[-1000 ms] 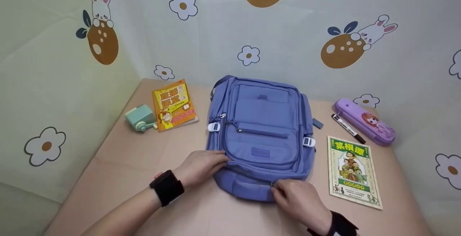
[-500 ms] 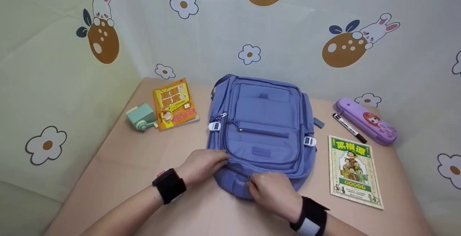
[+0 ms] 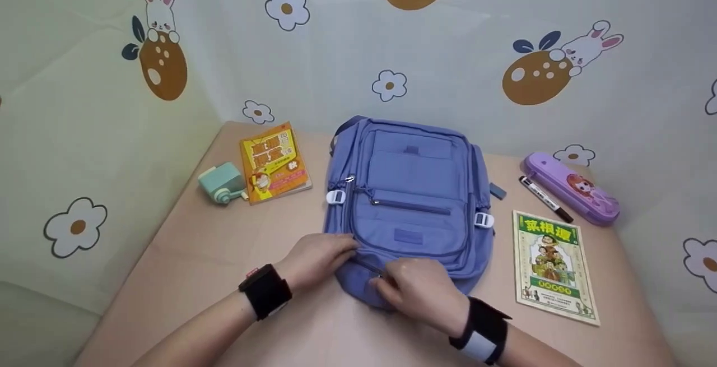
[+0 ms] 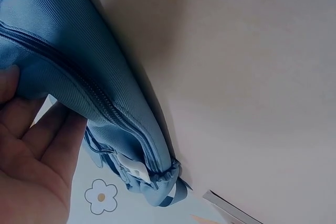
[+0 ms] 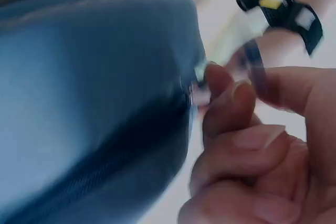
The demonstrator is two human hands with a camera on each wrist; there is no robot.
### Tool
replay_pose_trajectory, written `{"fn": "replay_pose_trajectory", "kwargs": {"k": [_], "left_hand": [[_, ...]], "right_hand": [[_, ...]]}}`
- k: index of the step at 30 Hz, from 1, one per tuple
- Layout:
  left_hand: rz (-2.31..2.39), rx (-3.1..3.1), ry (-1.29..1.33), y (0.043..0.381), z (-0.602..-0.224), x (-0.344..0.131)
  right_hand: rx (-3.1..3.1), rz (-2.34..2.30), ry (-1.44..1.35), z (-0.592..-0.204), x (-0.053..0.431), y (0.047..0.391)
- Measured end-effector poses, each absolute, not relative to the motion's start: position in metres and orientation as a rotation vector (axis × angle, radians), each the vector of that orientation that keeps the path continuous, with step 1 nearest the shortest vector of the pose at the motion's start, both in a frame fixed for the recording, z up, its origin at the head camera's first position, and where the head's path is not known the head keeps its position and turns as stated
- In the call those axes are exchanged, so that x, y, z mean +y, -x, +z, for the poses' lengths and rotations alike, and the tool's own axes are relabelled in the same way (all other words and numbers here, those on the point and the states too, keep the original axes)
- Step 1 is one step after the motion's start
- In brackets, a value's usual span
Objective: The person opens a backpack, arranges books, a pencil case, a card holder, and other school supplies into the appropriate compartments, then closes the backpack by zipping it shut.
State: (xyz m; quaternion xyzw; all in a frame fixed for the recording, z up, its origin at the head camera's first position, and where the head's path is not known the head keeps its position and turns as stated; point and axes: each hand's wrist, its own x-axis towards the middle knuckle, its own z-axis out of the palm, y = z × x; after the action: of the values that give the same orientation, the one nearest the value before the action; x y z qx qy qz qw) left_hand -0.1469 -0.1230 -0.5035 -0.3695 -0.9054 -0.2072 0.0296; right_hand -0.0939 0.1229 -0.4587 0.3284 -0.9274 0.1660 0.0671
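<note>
Grips cloth at the near left corner of the blue backpack (image 3: pixel 414 221) with the left hand (image 3: pixel 319 258)
With the right hand (image 3: pixel 423 288), curls fingers and seems to pinch the pull of the lower zip (image 3: pixel 365 265); blurred in the right wrist view, so cannot tell the exact hold
Best to keep cloth taut at the corner, draw in line with the teeth, evenly, and ease off at any fold
Lies on its back directly ahead of both hands, base nearest, touching each; stretches away between two groups on the table (image 3: pixel 185 244)
To the left, well apart: orange book (image 3: pixel 274 162), teal sharpener (image 3: pixel 221 181) just beside
To the right: green book (image 3: pixel 554 266), marker (image 3: pixel 546 199), purple pencil case (image 3: pixel 571 187)
</note>
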Motion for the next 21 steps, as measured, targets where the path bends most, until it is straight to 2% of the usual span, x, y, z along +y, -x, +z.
{"fn": "replay_pose_trajectory", "kwargs": {"k": [5, 10, 16, 21], "left_hand": [[-0.695, -2.800, 1.129, 0.145, -0.504, -0.123], [-0.722, -2.818, 1.096, 0.143, -0.503, -0.124], [-0.754, -2.841, 1.051, 0.142, -0.503, -0.123], [-0.761, -2.845, 1.041, 0.142, -0.502, -0.121]], "right_hand": [[-2.592, 0.684, -0.996, -0.455, 0.175, 0.102], [-2.490, 0.661, -1.059, -0.482, 0.222, 0.105], [-2.480, 0.695, -1.098, -0.517, 0.236, 0.107], [-2.481, 0.750, -1.051, -0.527, 0.237, 0.110]]}}
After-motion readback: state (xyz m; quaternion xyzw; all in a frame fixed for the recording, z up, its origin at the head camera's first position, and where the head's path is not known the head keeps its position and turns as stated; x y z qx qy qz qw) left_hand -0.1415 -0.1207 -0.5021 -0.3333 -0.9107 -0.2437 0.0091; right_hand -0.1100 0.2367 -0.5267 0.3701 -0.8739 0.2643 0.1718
